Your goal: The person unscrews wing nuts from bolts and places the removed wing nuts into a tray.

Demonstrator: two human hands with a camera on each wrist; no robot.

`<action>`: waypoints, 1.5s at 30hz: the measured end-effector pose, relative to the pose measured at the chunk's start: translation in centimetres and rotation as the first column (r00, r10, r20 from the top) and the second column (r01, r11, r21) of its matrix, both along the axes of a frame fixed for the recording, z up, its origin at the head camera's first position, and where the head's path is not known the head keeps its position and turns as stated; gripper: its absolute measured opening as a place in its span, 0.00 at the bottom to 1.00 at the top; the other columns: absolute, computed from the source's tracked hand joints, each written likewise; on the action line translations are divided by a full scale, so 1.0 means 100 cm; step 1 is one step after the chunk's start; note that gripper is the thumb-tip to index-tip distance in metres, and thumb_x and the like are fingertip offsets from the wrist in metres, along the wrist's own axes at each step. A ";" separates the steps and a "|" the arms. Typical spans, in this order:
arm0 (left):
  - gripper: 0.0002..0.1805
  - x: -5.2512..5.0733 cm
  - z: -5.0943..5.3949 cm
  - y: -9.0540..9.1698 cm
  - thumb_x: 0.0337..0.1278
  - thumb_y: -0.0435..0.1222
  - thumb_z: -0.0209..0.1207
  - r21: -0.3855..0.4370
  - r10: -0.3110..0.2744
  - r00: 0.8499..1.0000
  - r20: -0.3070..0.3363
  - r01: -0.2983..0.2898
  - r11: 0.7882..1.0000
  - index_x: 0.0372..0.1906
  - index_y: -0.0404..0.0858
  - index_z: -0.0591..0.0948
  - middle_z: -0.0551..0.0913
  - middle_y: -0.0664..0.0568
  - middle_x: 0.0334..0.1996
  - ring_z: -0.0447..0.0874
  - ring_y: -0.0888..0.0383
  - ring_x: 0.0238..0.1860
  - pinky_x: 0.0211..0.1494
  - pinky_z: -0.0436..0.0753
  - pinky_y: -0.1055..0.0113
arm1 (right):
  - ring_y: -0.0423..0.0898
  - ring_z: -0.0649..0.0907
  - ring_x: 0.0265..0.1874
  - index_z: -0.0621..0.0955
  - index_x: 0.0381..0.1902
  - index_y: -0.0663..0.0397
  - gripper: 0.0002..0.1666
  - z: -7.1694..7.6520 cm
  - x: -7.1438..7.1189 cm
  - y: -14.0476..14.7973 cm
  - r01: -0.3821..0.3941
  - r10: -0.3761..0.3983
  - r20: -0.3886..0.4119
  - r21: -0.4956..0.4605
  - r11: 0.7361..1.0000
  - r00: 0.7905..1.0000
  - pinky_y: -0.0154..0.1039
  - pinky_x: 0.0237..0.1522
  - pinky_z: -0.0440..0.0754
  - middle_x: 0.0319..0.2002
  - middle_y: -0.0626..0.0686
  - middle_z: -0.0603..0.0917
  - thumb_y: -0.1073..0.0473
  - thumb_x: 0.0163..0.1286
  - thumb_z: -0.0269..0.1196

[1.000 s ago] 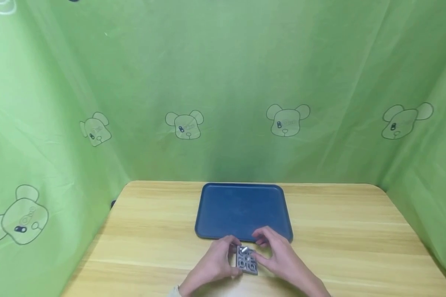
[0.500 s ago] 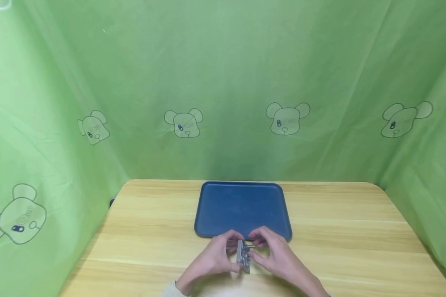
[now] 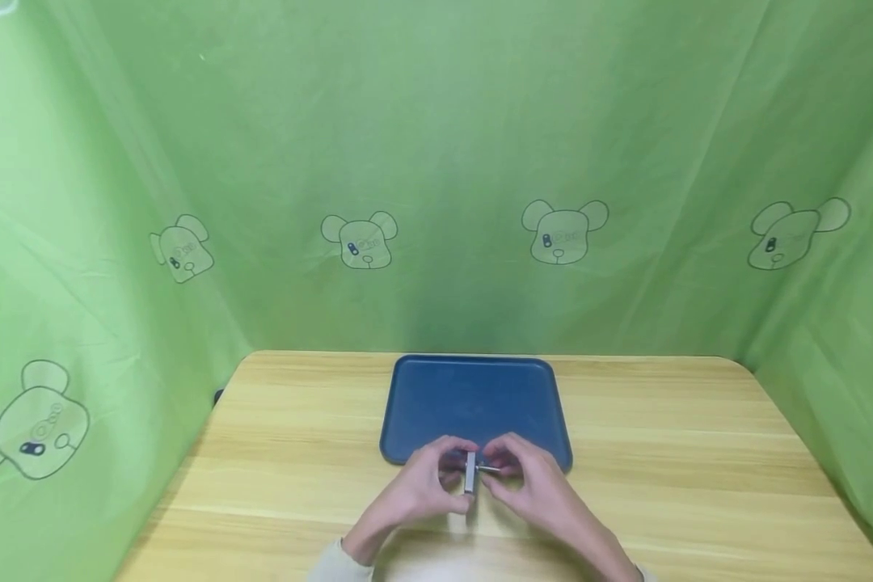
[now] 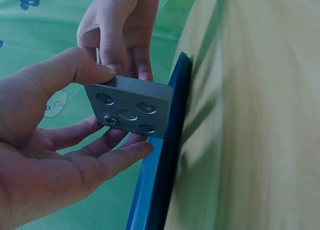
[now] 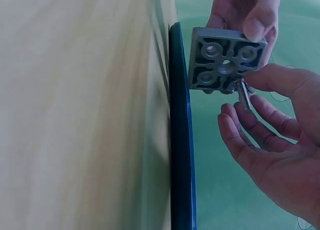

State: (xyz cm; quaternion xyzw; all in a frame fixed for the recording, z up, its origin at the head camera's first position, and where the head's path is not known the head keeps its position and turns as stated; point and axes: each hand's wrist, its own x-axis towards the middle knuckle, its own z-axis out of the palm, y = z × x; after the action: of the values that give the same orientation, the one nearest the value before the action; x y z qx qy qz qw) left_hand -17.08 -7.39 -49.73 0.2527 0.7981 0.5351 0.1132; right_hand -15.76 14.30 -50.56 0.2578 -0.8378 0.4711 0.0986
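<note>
A square grey metal plate [image 4: 131, 104] with several round holes stands on edge above the front of the blue tray. My left hand [image 3: 431, 483] grips it by its edges, thumb on one side and fingers on the opposite one. In the right wrist view, the plate's ribbed side shows, and a silver bolt [image 5: 243, 95] sticks out of one corner hole. The bolt's round head end shows in that corner in the left wrist view. My right hand [image 3: 534, 483] has its thumb and fingers curled round the bolt, thumb tip at its base by the plate.
The blue tray [image 3: 476, 404] lies on the wooden table [image 3: 662, 469] just beyond the hands. Green printed curtains [image 3: 451, 145] close in the table at the back and both sides.
The plate has turned from ribbed side up to standing on edge, and has moved forward towards the tray. Both hands have moved forward with it, the right staying at the bolt.
</note>
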 end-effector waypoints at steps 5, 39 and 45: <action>0.37 -0.003 0.003 0.002 0.40 0.25 0.73 0.023 0.012 1.000 -0.004 -0.012 1.000 0.63 0.38 0.78 0.81 0.53 0.53 0.84 0.56 0.54 0.62 0.86 0.62 | 0.50 0.88 0.42 0.81 0.43 0.55 0.19 0.004 -0.005 -0.002 0.012 -0.009 0.091 -0.033 0.999 0.996 0.34 0.45 0.91 0.42 0.52 0.86 0.74 0.56 0.74; 0.38 -0.013 -0.004 0.007 0.39 0.15 0.68 0.382 -0.060 0.994 0.091 0.021 0.924 0.62 0.33 0.76 0.74 0.43 0.60 0.74 0.41 0.64 0.66 0.84 0.57 | 0.51 0.90 0.38 0.83 0.45 0.67 0.13 0.025 -0.019 -0.002 0.053 0.056 0.409 -0.250 0.967 0.911 0.39 0.46 0.93 0.42 0.61 0.87 0.59 0.77 0.62; 0.38 -0.012 -0.005 0.008 0.40 0.15 0.68 0.412 -0.078 0.994 0.075 0.040 0.910 0.63 0.30 0.74 0.73 0.44 0.61 0.73 0.43 0.65 0.67 0.83 0.55 | 0.49 0.90 0.38 0.83 0.44 0.68 0.14 0.027 -0.019 -0.001 0.054 0.067 0.422 -0.269 0.961 0.904 0.39 0.47 0.92 0.42 0.61 0.87 0.59 0.76 0.63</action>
State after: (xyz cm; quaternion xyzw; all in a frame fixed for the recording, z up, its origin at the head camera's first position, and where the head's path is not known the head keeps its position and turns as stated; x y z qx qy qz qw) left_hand -18.24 -6.57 -50.23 0.2704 0.6542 0.6978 0.1094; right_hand -17.61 14.16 -47.86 0.1349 -0.7646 0.6279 -0.0538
